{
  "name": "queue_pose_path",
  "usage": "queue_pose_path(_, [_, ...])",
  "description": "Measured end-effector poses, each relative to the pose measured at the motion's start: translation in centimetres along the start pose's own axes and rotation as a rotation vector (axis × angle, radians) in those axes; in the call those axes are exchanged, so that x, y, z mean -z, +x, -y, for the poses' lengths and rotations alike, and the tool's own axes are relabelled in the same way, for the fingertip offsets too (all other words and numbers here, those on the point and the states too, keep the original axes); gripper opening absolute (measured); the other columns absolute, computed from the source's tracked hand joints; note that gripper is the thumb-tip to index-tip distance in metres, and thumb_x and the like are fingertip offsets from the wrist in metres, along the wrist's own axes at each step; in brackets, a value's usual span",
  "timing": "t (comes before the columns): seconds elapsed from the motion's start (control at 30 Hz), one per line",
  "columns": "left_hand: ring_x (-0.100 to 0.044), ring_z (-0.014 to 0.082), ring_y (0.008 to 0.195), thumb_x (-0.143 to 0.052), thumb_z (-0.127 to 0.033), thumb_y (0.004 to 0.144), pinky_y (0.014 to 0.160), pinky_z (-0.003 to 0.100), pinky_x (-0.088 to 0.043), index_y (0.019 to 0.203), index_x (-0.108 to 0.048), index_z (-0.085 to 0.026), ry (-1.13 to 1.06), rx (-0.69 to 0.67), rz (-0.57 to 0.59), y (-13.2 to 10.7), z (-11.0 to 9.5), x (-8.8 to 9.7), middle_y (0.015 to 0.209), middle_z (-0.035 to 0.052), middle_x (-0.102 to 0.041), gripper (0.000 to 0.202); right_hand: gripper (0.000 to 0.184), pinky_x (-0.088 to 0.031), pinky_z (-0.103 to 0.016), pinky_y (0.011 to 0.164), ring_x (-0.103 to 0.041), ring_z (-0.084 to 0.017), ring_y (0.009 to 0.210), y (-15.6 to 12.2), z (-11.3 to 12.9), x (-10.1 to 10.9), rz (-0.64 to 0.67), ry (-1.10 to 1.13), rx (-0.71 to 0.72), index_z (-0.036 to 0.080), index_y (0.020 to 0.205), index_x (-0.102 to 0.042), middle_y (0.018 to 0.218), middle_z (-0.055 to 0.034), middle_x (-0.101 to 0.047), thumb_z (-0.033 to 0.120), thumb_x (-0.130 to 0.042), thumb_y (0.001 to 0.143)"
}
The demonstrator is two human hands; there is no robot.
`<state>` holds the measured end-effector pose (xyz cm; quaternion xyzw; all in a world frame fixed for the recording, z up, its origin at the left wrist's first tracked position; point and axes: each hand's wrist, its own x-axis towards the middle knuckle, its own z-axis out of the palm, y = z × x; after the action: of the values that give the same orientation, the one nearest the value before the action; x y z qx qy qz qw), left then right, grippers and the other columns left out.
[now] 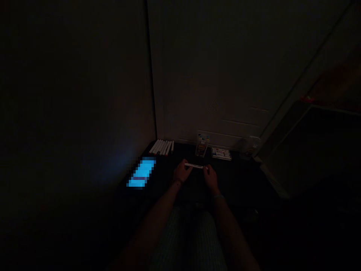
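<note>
A slim white marker (pixel 195 166) lies crosswise between my two hands, raised over the dark table. My left hand (pixel 182 171) has its fingers closed on the left end of it. At the other end, my right hand (pixel 210 176) pinches the marker near its tip. Beyond the hands stands an upright clear package (pixel 202 144) with coloured contents, too dark to name. Right of that lies a flat pack (pixel 221 153) with white, marker-like sticks in it. Several white markers (pixel 163 147) rest side by side at the back left.
A glowing, pixelated blue screen (pixel 142 172) lies on the table's left side. Another clear package (pixel 251 147) stands at the back right corner. A wall (pixel 208 75) rises right behind the table (pixel 239 184), and a second wall (pixel 84 94) borders the left. The room is very dark.
</note>
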<state>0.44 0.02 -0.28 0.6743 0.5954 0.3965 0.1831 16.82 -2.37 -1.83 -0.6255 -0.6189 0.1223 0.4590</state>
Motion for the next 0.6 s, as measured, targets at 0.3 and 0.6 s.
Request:
queue_pose_path(0.3, [-0.050,0.0104,0.069,-0.050,-0.044,0.073,0.059,0.021,-0.031,0.085,-0.050,-0.022,0.002,0.002,-0.012,-0.19,-0.47,0.21,0.077,-0.0023,-0.056,0.025,0.025,-0.033,-0.022,0.061,-0.048,-0.012,0.067,0.01,0.16,0.04,0.004,0.031,-0.019,0.019,0.080,-0.051,0.075,-0.0001,-0.055,0.039,-0.035,0.081])
queue_pose_path(0.6, [-0.051,0.0098,0.074,-0.035,-0.032,0.084,0.062,0.020,-0.032,0.080,-0.050,-0.022,0.115,0.037,0.047,0.32,0.06,-0.04,0.081,-0.0014,-0.058,0.019,0.027,-0.034,-0.023,0.063,-0.049,-0.013,0.068,0.18,0.01,0.00,0.021,0.004,-0.033,0.020,0.080,-0.050,0.076,-0.0014,-0.055,0.037,-0.030,0.083])
